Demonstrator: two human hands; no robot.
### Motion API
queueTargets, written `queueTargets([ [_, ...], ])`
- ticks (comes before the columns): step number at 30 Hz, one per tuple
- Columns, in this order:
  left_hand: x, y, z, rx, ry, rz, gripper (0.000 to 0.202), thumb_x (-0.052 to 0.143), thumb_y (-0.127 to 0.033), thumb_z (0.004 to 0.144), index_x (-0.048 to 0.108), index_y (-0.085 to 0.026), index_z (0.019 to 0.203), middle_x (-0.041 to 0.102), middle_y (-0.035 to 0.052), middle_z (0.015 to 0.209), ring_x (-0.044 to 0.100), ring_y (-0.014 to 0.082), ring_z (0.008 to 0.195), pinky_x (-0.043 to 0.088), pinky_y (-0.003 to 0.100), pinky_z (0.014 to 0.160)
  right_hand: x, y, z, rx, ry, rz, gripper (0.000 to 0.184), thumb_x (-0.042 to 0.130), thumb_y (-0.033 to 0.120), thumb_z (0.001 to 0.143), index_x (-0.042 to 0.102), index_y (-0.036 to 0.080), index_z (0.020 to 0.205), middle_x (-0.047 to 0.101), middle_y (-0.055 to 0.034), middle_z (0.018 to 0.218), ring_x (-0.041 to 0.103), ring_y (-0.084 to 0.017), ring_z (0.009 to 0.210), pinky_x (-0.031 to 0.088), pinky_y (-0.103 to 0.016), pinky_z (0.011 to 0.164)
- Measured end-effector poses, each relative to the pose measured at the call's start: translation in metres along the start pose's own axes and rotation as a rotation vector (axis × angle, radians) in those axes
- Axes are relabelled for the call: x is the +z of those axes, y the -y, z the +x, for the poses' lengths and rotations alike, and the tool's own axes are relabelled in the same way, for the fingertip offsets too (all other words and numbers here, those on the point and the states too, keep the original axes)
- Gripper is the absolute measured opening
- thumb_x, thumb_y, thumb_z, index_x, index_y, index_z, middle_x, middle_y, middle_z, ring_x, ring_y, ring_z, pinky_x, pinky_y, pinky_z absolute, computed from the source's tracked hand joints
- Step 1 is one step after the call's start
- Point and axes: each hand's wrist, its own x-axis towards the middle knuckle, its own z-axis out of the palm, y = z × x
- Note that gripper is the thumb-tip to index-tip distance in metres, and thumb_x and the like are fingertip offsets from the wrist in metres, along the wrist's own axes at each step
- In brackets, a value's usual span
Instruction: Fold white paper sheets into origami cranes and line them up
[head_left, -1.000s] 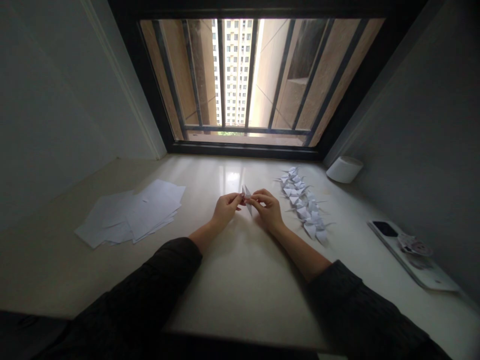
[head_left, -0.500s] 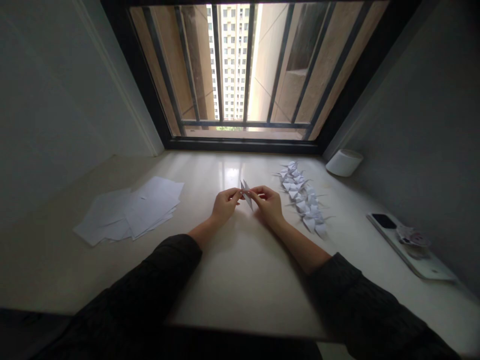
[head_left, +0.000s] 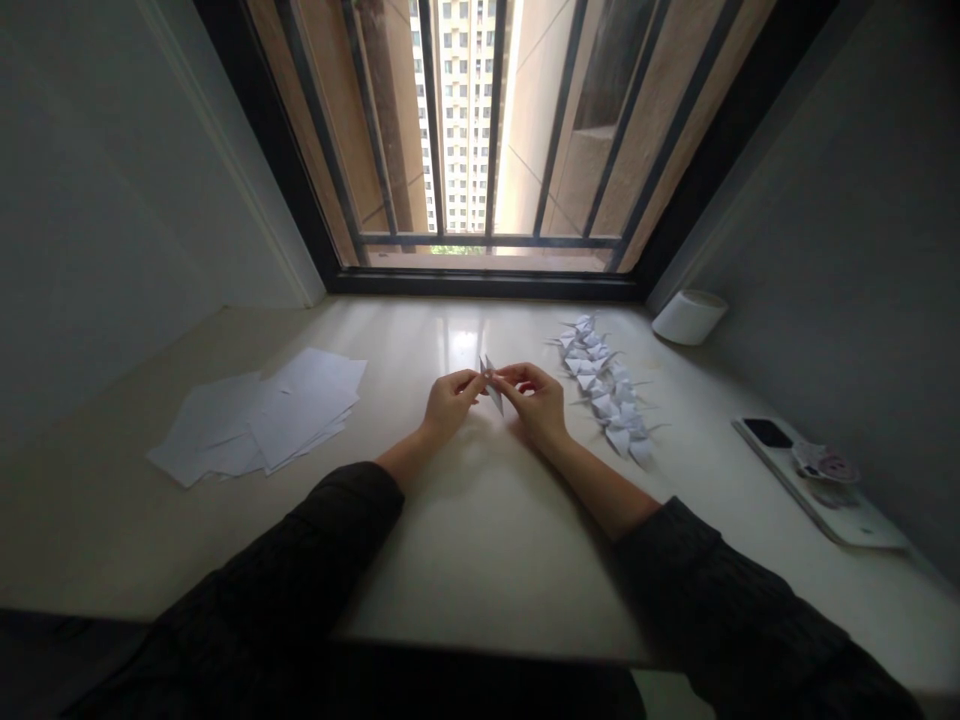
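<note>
A small piece of folded white paper with narrow points is held up between my two hands, over the middle of the sill. My left hand pinches its left side with thumb and fingers. From the right, my right hand grips it the same way, fingertips close to those of the left. Just right of my right hand lies a row of several folded paper cranes. Loose white paper sheets lie in an overlapping pile to the left.
A white windowsill carries everything. On the right lie a phone with a round grip on its back and a white cup-like object against the wall. A barred window closes off the far side.
Both hands keep their pinch on the folded paper, with only slight finger movement. The whole view has shifted a little.
</note>
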Motion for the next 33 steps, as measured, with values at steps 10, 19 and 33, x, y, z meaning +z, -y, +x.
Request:
queueTargets([
  [10, 0.0, 0.004, 0.003, -0.048, -0.092, -0.063, 0.037, 0.058, -0.051, 0.076, 0.07, -0.016, 0.074, 0.066, 0.0041, 0.07, 0.061, 0.0157, 0.072, 0.047, 0.024, 0.06, 0.0, 0.003, -0.004, -0.121, 0.056, -0.036, 0.027, 0.063, 0.042, 0.077, 0.07, 0.023, 0.094, 0.068, -0.0044, 0.082, 0.06, -0.015, 0.071, 0.046, -0.027, 0.06],
  [19, 0.0, 0.005, 0.0, 0.055, -0.166, 0.043, 0.034, 0.059, -0.049, 0.077, 0.07, -0.017, 0.074, 0.067, 0.0048, 0.082, 0.061, 0.0156, 0.078, 0.047, 0.024, 0.062, 0.004, -0.016, 0.005, 0.168, 0.085, 0.171, 0.036, 0.07, 0.05, 0.066, 0.073, 0.019, 0.084, 0.073, -0.0069, 0.084, 0.064, -0.02, 0.074, 0.048, -0.03, 0.063],
  [33, 0.0, 0.001, 0.0, 0.008, -0.118, 0.002, 0.039, 0.057, -0.052, 0.077, 0.07, -0.016, 0.079, 0.068, 0.0068, 0.079, 0.063, 0.0177, 0.077, 0.048, 0.026, 0.062, 0.002, -0.006, 0.002, 0.109, 0.051, 0.128, 0.027, 0.07, 0.046, 0.068, 0.07, 0.019, 0.071, 0.069, -0.0036, 0.071, 0.059, -0.017, 0.063, 0.044, -0.03, 0.059],
])
